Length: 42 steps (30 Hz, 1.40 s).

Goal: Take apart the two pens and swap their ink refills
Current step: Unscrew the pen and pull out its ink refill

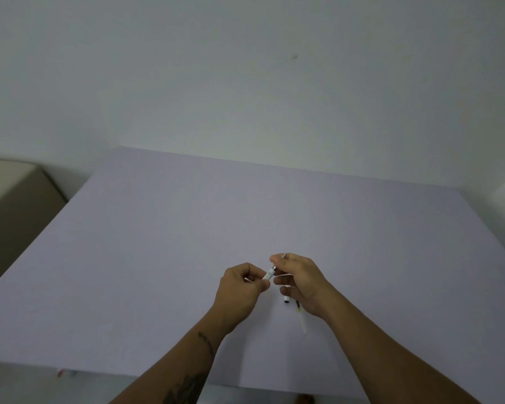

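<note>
- Both hands up over the lavender worktop (158, 243), near its front middle.
- Left hand (239, 290): thumb and forefinger pressed together on a white pen (268, 274), pinching its lower end.
- Pen tilts up to the right; its metal tip end meets the right hand's fingertips.
- Right hand (301, 279): fingers curled, grip pinched on the pen's tip end. Something thin and dark pokes up past the forefinger; too small to tell what.
- Second white barrel (286, 299) with a black end sticks out below the right palm. Cannot tell if the hand holds it or it lies on the worktop underneath.
- Refill (301, 317) lies on the worktop just below the right hand: dark top, yellow band, pale clear tube, pointing towards the front edge. Its upper end is hidden by the hand.
- Refill and barrel sit just beside each other, not clearly touching.
- Left forearm (187, 368) has tattoos.
- Beige furniture (15, 205) left of the worktop, plain wall (245, 83) behind.
</note>
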Motion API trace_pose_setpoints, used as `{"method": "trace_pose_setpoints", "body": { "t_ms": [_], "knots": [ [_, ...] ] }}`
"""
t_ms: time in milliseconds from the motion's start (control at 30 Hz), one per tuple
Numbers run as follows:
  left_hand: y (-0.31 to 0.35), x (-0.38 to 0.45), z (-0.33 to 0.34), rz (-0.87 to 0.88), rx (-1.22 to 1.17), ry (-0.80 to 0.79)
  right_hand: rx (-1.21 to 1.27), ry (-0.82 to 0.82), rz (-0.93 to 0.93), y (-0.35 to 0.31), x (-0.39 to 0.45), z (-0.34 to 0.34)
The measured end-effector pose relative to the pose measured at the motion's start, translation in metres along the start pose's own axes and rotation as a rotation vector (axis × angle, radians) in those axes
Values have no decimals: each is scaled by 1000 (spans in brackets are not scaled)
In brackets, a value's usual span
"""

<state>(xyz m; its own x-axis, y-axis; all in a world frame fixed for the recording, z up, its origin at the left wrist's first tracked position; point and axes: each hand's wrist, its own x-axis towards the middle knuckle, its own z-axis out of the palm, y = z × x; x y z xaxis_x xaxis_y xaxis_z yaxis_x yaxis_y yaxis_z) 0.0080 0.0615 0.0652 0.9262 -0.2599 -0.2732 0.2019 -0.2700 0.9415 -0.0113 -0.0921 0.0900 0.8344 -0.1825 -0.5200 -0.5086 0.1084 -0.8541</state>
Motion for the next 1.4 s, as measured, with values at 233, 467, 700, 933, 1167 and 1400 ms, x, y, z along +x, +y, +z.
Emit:
{"method": "trace_pose_setpoints", "body": {
  "t_ms": [233,467,700,933,1167,1400],
  "knots": [
    [2,5,0,-1,-26,-9,-12,43,-20,-6,2,3],
    [3,8,4,9,-38,-29,-9,56,8,-8,0,3],
    [4,12,9,6,-37,-16,229,7,13,-6,-2,-12],
    [5,10,11,18,-40,-14,103,81,-21,-4,2,-7],
    [7,7,9,20,-38,-17,90,57,-34,-4,1,-5],
    [10,7,7,27,-42,0,163,29,-9,-3,2,-8]
  ]
}}
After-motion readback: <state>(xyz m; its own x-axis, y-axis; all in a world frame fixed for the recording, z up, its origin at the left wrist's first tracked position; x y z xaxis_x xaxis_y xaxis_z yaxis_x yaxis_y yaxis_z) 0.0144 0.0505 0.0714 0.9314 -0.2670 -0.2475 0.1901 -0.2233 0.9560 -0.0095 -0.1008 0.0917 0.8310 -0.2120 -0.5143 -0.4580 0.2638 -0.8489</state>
